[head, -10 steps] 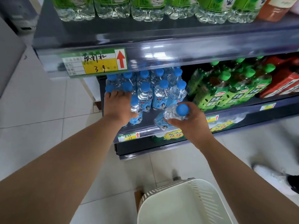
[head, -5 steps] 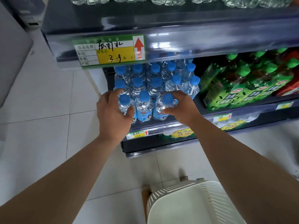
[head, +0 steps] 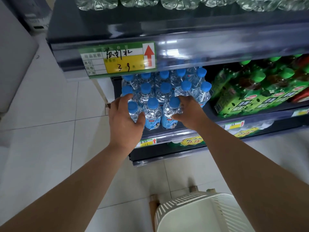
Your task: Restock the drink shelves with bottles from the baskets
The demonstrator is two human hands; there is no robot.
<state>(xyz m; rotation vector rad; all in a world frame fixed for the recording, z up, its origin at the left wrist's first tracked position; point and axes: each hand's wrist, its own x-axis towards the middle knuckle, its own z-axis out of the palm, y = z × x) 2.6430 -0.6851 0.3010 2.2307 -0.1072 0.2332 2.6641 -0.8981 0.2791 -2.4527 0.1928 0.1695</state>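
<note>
Several clear water bottles with blue caps point(head: 164, 87) stand packed on the lower dark shelf point(head: 167, 135). My left hand point(head: 124, 118) wraps the front-left bottle point(head: 133, 109), fingers behind it and thumb in front. My right hand point(head: 189, 113) grips the front-right bottle point(head: 172, 108), which stands upright in the front row. One more front-row bottle point(head: 153, 113) stands between the two. A white slatted basket point(head: 197, 213) sits on the floor below my right arm; what shows of its inside holds nothing.
Green-capped tea bottles point(head: 260, 91) with green labels fill the shelf to the right, red-labelled bottles point(head: 301, 96) beyond them. The upper shelf point(head: 217, 39) overhangs with a green-and-yellow price tag point(head: 117, 60) and clear bottles point(head: 167, 2) on top. White tiled floor point(head: 50, 131) lies left.
My right hand has carried its bottle from in front of the shelf edge into the front row and stood it upright. My left hand stays on the front-left bottle. The view has dipped.
</note>
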